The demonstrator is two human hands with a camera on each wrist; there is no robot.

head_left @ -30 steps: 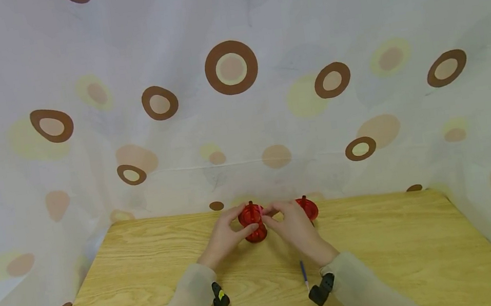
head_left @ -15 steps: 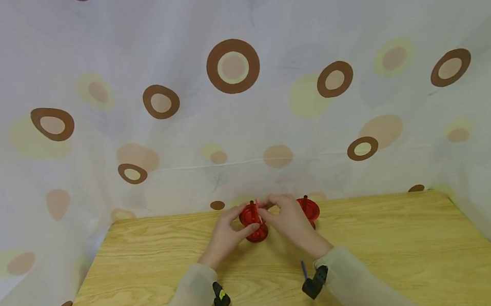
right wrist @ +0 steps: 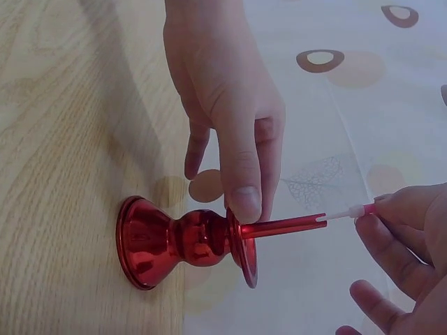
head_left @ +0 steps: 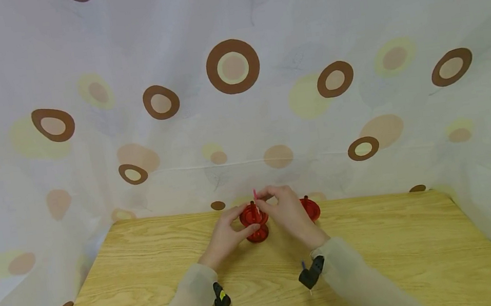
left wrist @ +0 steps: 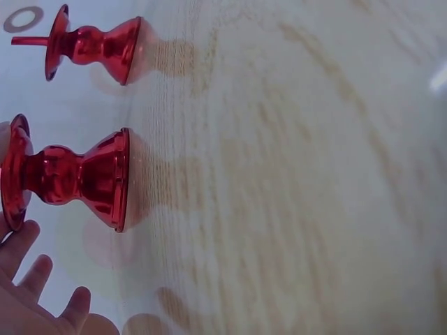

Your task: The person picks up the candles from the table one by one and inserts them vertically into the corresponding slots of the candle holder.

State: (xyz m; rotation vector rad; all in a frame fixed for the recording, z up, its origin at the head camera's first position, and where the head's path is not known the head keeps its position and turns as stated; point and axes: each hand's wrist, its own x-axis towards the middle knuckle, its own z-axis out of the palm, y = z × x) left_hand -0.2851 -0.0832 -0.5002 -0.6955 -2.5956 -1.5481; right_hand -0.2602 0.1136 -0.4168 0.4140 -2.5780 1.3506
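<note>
My left hand [head_left: 224,236] grips the dish of a shiny red candle holder [head_left: 257,235], which stands upright on the table. In the right wrist view, the thumb lies on the dish beside the holder's upright red tube [right wrist: 283,227]. My right hand [head_left: 288,214] pinches a slim pink candle [head_left: 255,194] on a white pick, above the tube. The white pick [right wrist: 340,214] points at the tube's notched top, its tip at or just inside the opening. In the left wrist view, some fingers of the left hand [left wrist: 35,293] are spread beside the dish.
A second red candle holder [head_left: 311,210] stands to the right, partly behind my right hand. A slim blue stick with a white end [head_left: 303,264] lies on the wooden table [head_left: 379,249], partly covered by the wrist camera. A patterned curtain [head_left: 241,122] hangs behind the table.
My right hand has risen, bringing the pink candle up from beside the dish to above the tube. The left hand keeps its grip on the holder. The blue stick is more covered.
</note>
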